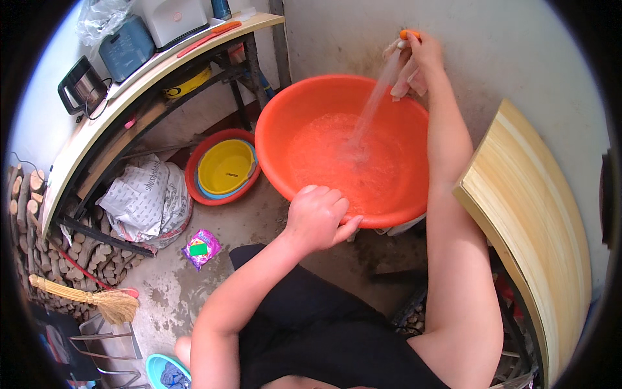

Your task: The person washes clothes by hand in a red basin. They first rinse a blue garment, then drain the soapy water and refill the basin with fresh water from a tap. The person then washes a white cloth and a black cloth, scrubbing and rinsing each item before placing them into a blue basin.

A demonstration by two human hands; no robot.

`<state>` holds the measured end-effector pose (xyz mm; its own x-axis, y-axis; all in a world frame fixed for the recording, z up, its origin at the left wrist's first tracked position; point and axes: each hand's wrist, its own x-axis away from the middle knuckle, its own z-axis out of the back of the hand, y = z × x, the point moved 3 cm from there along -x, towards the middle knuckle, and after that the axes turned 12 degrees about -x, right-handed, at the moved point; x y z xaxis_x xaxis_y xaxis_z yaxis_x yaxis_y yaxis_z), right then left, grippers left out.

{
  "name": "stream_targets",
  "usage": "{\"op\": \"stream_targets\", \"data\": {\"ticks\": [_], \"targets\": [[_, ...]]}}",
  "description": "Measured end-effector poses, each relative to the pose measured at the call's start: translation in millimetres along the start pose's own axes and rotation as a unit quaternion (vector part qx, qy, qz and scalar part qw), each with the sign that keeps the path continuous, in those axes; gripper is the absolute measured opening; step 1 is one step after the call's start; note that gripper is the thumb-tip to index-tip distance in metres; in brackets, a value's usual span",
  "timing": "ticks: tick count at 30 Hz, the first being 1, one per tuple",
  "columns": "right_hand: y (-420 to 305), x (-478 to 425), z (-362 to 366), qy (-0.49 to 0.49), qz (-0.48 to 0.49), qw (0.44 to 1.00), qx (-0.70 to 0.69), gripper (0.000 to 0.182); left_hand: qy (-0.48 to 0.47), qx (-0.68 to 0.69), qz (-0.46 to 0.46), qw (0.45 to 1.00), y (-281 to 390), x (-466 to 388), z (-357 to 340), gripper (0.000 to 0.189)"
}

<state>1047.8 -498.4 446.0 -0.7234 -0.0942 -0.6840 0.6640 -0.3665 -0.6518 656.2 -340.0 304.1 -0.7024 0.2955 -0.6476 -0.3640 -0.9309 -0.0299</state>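
A large orange plastic basin (311,104) stands before me with water in it. My left hand (318,219) grips its near rim, fingers over the edge and thumb along the outside. At the wall beyond the basin, my right hand (423,51) has its fingers on the orange handle (409,34) of a water tap. From the tap a stream of water (376,99) runs down into the basin and stirs the surface. A pale wet cloth (407,80) hangs at the tap below my right hand, over the basin's far rim.
Nested basins (192,180) lie on the floor at left, beside a stuffed white sack (146,204) and a purple packet (201,249). A wooden shelf (262,20) holds a kettle (82,87). A wooden board (529,194) edges the right side. A straw broom (114,304) and firewood are lower left.
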Motion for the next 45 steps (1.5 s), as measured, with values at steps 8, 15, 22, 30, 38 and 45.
{"op": "stream_targets", "data": {"ticks": [8,15,22,30,38,45], "targets": [[-116.0,141.3,-45.5,-0.157,0.022,0.985,0.065,0.032,-0.047,-0.022,-0.011,0.999,-5.0,0.5,-0.6,0.018],[-168.3,354.3,-4.5,-0.318,0.059,0.935,0.145,0.033,-0.103,-0.002,-0.001,0.995,-84.0,21.2,12.3,0.023],[-163.2,363.2,5.9,-0.234,0.195,0.944,0.122,0.033,-0.126,-0.137,-0.038,0.982,-73.9,14.0,-1.6,0.030],[-149.9,358.1,14.8,-0.238,0.177,0.949,0.104,0.040,-0.074,-0.085,-0.021,0.993,-90.5,20.7,-9.1,0.028],[-145.9,354.9,13.4,-0.235,0.166,0.949,0.131,0.042,-0.122,-0.118,0.046,0.984,-68.6,11.5,-11.9,0.031],[-144.1,355.3,20.6,-0.228,0.148,0.956,0.107,0.043,-0.239,-0.137,-0.077,0.958,-36.5,-1.3,0.4,0.019]]}}
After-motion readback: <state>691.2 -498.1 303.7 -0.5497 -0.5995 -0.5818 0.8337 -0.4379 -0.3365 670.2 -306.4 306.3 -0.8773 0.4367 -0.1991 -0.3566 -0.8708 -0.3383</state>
